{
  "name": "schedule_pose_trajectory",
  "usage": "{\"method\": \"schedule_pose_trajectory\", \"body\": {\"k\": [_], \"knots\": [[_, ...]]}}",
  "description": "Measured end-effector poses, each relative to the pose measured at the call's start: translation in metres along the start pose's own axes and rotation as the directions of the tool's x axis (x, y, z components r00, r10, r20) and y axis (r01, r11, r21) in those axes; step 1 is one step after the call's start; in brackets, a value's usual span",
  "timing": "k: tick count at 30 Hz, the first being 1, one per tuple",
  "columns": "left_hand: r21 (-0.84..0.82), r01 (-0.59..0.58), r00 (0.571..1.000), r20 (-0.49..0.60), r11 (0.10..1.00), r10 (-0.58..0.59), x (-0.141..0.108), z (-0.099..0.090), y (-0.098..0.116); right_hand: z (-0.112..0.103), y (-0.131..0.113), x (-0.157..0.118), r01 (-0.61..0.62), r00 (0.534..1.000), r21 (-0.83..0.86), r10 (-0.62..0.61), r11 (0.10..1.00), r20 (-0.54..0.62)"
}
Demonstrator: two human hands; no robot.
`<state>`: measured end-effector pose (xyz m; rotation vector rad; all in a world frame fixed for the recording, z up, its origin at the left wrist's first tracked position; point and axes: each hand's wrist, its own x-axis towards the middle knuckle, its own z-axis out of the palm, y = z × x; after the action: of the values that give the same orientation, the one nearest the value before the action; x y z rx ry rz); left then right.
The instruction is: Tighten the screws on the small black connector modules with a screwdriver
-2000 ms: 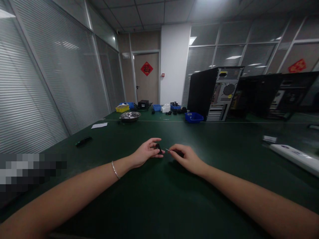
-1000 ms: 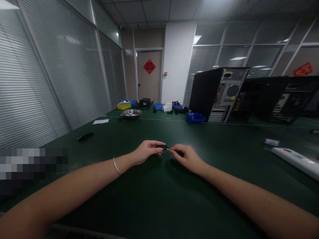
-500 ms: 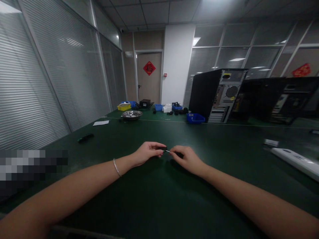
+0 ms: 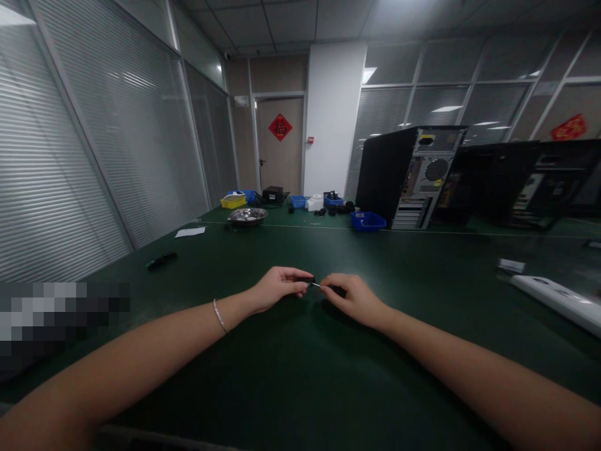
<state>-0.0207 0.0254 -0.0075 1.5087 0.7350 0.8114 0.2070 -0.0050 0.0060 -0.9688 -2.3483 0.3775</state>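
Door with red 福 sign beyond hands tight on black piece (left), thin rod (right).

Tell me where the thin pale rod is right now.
In the head view, the thin pale rod is slightly right of centre, pinched by the right hand, pointing left toward the small black part in the left hand.

I have a small black part pinched between the thumb and fingers of the left hand, which hide much of it. A thin, pale rod juts from the right hand toward the left, slightly tilted; I can't tell whether its tip touches the part.
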Motion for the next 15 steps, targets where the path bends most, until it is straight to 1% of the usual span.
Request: {"method": "schedule_pose_trajectory", "body": {"k": [10, 15], "knots": [[0.033, 0.022, 0.999, 0.038, 0.999, -0.023, -0.0029, 0.0026, 0.0074, -0.0039, -0.0024, -0.0009, 0.033, 0.999, 0.033, -0.034, 0.999, 0.033], [0.026, 0.006, 1.000, -0.007, 1.000, -0.006, -0.0007, 0.0020, 0.0022, -0.0003, -0.0002, 0.0001, 0.008, 1.000, 0.029, -0.008, 1.000, 0.016]]}}
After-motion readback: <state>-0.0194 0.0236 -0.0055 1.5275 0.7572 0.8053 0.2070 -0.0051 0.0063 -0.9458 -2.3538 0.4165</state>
